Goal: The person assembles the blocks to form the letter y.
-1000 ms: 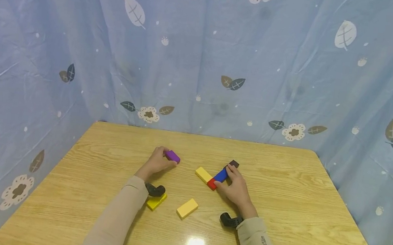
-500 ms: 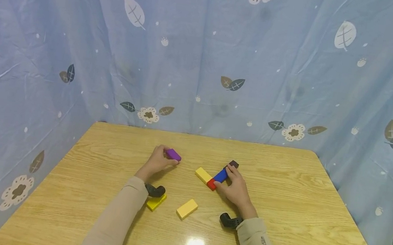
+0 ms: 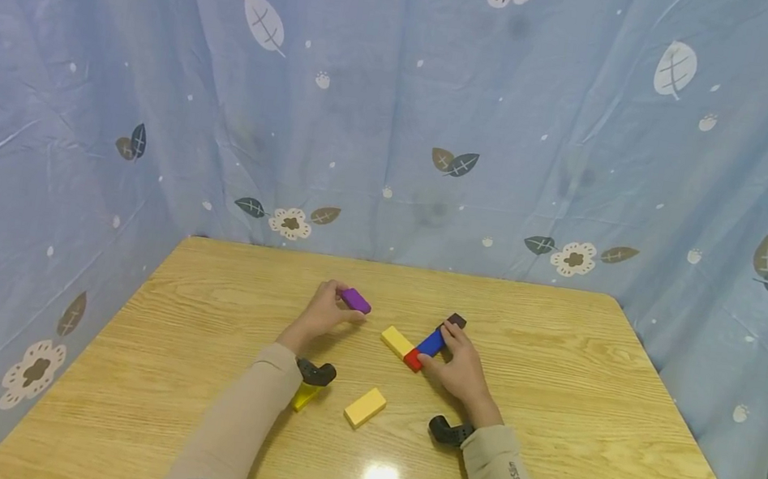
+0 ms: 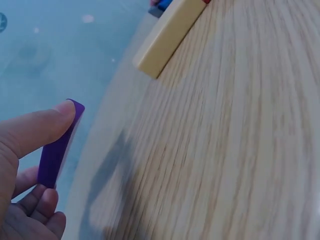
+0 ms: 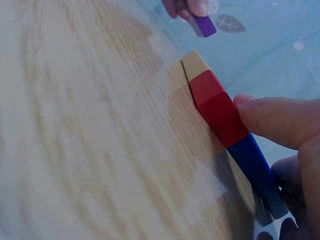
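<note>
Before the blue curtain (image 3: 364, 122), I see the left hand (image 3: 323, 314) pinching a purple block (image 3: 356, 300) above the wooden table (image 3: 573, 364), the right hand (image 3: 464, 371) gripping a row of blocks (image 3: 430, 344).

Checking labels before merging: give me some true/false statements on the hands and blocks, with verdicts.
1. The left hand pinches the purple block. True.
2. The right hand touches the red block. True.
3. The purple block touches the red block. False: there is a gap between them.
4. The blue block adjoins the red block. True.
5. The red block meets no other block but the blue one. False: it also meets a yellow block.
</note>
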Demonstrator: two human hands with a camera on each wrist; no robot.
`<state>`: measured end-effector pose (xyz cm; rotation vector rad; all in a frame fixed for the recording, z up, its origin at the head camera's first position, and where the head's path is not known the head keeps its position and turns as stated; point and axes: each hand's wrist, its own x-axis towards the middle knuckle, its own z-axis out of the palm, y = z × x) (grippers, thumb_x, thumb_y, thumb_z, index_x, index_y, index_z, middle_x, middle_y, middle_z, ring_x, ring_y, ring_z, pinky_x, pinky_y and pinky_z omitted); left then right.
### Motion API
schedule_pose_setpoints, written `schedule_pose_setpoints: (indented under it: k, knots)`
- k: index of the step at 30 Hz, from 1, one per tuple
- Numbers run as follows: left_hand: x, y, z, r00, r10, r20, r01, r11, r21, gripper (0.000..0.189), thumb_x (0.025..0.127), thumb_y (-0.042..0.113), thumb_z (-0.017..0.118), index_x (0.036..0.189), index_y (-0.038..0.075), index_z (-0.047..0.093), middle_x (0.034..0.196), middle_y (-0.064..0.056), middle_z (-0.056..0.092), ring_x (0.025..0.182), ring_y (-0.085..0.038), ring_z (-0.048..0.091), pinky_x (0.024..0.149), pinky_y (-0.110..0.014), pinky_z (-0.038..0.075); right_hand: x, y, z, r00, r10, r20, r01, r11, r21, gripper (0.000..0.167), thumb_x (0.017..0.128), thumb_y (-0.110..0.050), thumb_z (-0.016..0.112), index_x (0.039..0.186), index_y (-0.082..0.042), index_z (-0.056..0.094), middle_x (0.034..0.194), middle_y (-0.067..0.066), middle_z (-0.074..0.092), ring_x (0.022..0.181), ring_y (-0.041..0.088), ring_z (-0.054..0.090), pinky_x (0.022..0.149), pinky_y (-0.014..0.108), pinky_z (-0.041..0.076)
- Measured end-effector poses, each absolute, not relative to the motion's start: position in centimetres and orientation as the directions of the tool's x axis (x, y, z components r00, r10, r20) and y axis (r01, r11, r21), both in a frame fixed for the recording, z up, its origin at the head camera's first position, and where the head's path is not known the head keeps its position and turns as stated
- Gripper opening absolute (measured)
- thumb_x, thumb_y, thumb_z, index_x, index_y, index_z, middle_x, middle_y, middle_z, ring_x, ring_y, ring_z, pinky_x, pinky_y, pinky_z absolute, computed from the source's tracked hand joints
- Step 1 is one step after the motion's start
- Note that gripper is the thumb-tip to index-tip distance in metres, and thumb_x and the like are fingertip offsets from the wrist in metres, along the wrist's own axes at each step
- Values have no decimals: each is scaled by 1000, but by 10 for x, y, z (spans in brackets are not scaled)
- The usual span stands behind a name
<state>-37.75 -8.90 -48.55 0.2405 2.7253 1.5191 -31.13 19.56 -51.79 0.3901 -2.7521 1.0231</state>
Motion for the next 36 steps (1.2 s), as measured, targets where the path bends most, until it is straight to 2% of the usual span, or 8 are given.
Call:
schedule_pose_setpoints:
  k: [5,12,28,36]
  knots:
    - [-379,-80,-489,-985,158,72,146,530,835,69,76,30,80,125,-2,45,125,-19,43,116,-33,48,100,-43,43,-311,195,-518,-947,-179,267,-310,724,-616,78,83,-38,71,139,8,40,148,21,35,136,43,31,108,55,32]
    - [-375,-67,-491,-977,204,64,168,550,818,60,77,23,79,121,-4,49,118,-18,46,102,-27,50,88,-37,47,-311,195,-518,-946,-181,269,-313,726,-612,78,83,-38,71,139,7,41,148,20,36,136,42,32,108,54,32]
    - [-372,-52,-494,-973,224,57,189,631,752,58,78,26,79,118,-4,51,115,-17,49,105,-28,48,93,-39,43,-311,194,-517,-947,-180,267,-311,723,-616,77,84,-38,71,139,7,41,149,19,35,136,42,31,109,54,31]
    - [-370,-50,-493,-971,234,52,193,634,748,56,78,25,78,118,-4,51,114,-17,48,103,-27,47,90,-39,44,-313,195,-519,-946,-184,266,-313,724,-615,77,84,-37,71,140,5,39,150,19,34,137,42,30,109,54,31]
